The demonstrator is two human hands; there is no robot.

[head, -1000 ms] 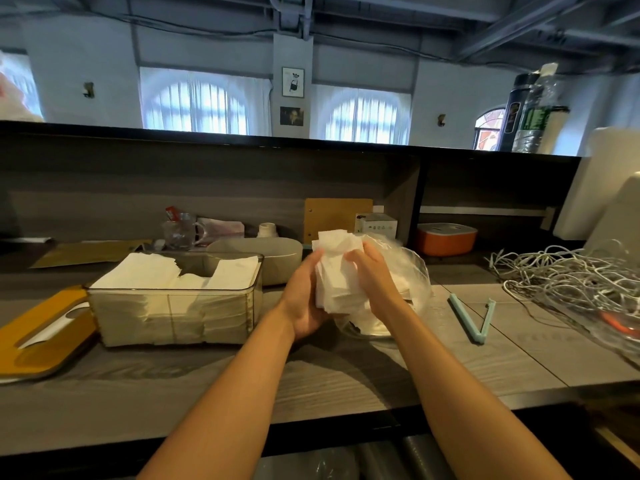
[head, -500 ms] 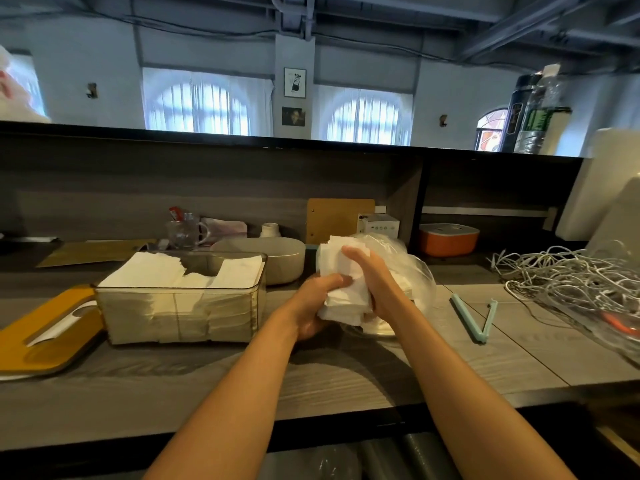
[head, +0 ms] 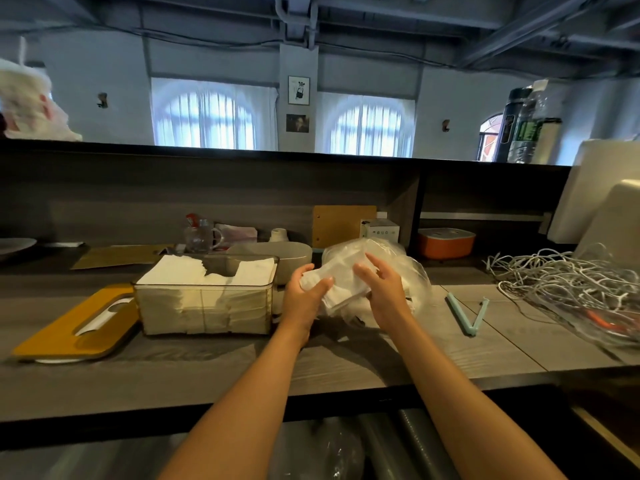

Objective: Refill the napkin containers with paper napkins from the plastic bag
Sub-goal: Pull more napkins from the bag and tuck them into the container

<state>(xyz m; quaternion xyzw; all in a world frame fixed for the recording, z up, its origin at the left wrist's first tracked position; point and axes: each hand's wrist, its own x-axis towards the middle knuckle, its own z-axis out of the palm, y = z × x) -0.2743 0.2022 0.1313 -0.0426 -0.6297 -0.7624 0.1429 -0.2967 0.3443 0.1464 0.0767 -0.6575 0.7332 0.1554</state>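
Two hands: both of yours are over the grey counter, meeting in front of the plastic bag
Left hand: your fingers and thumb curl round a wad of paper napkins, gripping it from the left
Right hand: your fingers are spread and relaxed, lying beside the wad on its right, holding nothing
Plastic bag: clear and crumpled, resting on the counter behind and to the right of your hands
Napkin container: clear box to the left of your left hand, lid off, white napkins stacked inside nearly to the rim with a gap near the middle at the top
Yellow lid: lies flat on the counter, touching the container's left side
Clip: pale blue, open in a V, on the counter right of the bag
Cables: a white tangle at the far right
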